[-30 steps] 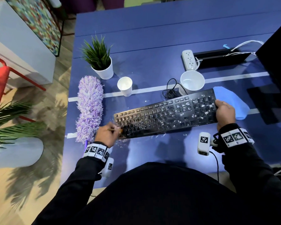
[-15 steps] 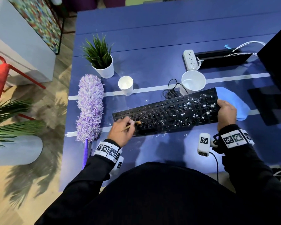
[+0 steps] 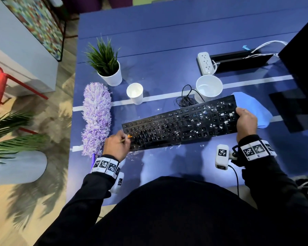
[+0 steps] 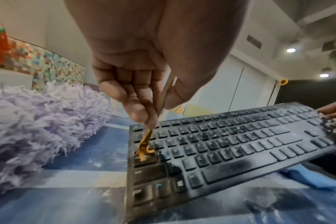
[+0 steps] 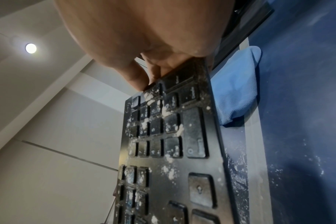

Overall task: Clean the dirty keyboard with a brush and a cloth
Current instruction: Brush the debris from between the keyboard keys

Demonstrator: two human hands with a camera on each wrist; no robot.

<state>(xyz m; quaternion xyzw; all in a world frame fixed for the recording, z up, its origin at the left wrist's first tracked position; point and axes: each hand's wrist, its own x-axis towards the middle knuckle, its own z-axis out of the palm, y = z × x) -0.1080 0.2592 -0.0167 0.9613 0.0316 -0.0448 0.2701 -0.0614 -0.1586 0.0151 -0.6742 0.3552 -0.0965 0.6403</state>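
A black keyboard (image 3: 181, 124) speckled with white crumbs lies tilted, its right end raised off the blue table (image 3: 167, 50). My right hand (image 3: 245, 119) grips that right end, thumb on the number keys (image 5: 136, 78). My left hand (image 3: 116, 144) pinches a thin brush (image 4: 164, 97), whose orange bristles (image 4: 144, 147) press on the keys at the keyboard's (image 4: 230, 145) left edge. A blue cloth (image 3: 252, 107) lies on the table behind my right hand, also seen beside the keyboard (image 5: 175, 151) as a folded blue cloth (image 5: 236, 87).
A purple fluffy duster (image 3: 96, 118) lies left of the keyboard. A small paper cup (image 3: 135, 93), a white bowl (image 3: 208, 88), a potted plant (image 3: 107, 66), a power strip (image 3: 205, 63) and a coiled cable (image 3: 185, 98) stand behind. White crumbs lie scattered before the keyboard. A dark monitor (image 3: 302, 59) is at right.
My left hand swept the brush right across the lower keys, then back to the keyboard's left edge. The right hand kept holding the raised right end.
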